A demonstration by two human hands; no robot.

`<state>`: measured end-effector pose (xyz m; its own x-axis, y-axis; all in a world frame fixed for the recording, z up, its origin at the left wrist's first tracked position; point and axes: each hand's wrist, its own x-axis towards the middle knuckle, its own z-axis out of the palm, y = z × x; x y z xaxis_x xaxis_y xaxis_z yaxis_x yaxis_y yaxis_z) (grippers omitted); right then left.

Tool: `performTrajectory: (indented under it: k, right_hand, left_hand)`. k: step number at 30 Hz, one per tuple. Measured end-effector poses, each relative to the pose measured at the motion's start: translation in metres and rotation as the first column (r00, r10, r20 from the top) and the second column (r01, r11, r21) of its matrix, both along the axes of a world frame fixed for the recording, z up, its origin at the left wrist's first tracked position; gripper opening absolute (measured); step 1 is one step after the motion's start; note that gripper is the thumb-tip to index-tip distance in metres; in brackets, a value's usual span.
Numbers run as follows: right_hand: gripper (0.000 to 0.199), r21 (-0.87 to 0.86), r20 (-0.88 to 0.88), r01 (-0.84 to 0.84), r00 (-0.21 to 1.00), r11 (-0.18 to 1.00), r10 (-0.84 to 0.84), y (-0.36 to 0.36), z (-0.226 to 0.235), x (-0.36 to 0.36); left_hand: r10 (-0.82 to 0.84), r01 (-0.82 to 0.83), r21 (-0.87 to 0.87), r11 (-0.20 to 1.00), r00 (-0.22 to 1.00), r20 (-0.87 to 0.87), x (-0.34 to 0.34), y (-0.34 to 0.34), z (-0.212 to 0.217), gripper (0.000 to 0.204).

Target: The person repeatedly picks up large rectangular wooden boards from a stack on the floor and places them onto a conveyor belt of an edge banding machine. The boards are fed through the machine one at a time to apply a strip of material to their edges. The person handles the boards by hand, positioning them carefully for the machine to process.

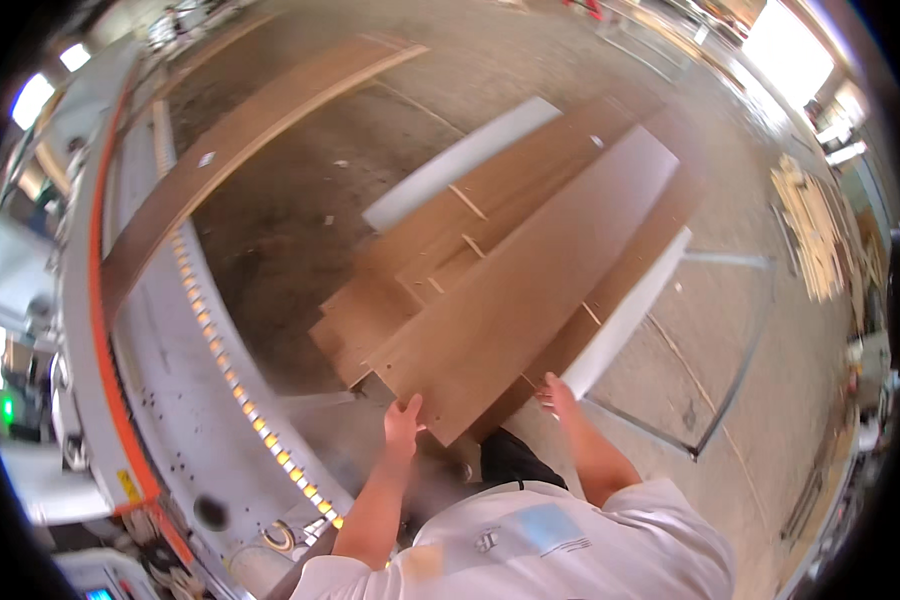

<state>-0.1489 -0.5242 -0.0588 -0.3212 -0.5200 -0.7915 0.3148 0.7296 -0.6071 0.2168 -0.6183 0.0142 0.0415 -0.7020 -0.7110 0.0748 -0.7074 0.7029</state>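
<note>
A long brown board (530, 285) lies slantwise on top of a stack, its near end close to my body. My left hand (402, 428) grips the left part of that near end, thumb on the upper face and the other fingers partly hidden. My right hand (558, 397) is apart from the top board, fingers spread, close to the near end of a white panel (625, 320) at the stack's right side. More brown boards (490, 195) lie beneath and to the left, with thin wooden strips (470, 203) on them.
On the left stands a long grey machine (150, 400) with an orange edge and a row of yellow rollers (240, 385). Another long brown board (260, 115) rests across it. A metal floor frame (745, 385) lies to the right, and a pile of wooden slats (810, 230) farther off.
</note>
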Motion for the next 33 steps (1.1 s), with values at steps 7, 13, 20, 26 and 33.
performTrajectory:
  k: [7,13,20,26,33]
  right_hand:
    - [0.069,-0.134,0.067,0.079,0.995,0.988,-0.071,-0.023,0.028,0.006]
    - [0.059,-0.122,0.183,0.083,0.981,0.989,-0.060,-0.043,0.024,0.057]
    - [0.051,0.057,0.077,-0.339,0.939,0.939,0.334,-0.025,0.029,0.130]
    - [0.053,0.116,0.086,-0.443,0.896,0.889,0.436,-0.028,0.043,0.132]
    - [0.058,0.150,0.132,-0.533,0.846,0.833,0.517,-0.037,0.050,0.123]
  left_hand:
    - [0.122,-0.048,-0.182,0.982,0.900,0.418,0.190,0.085,0.094,0.029]
    - [0.437,-0.335,-0.289,0.897,0.770,0.464,0.344,0.185,0.097,0.026]
    - [0.367,-0.252,-0.288,0.924,0.367,0.855,0.426,0.251,0.110,0.040]
    - [0.353,-0.061,-0.350,0.935,0.262,0.898,0.421,0.214,0.131,0.060]
    - [0.366,-0.079,-0.364,0.928,0.368,0.855,0.433,0.204,0.130,0.059]
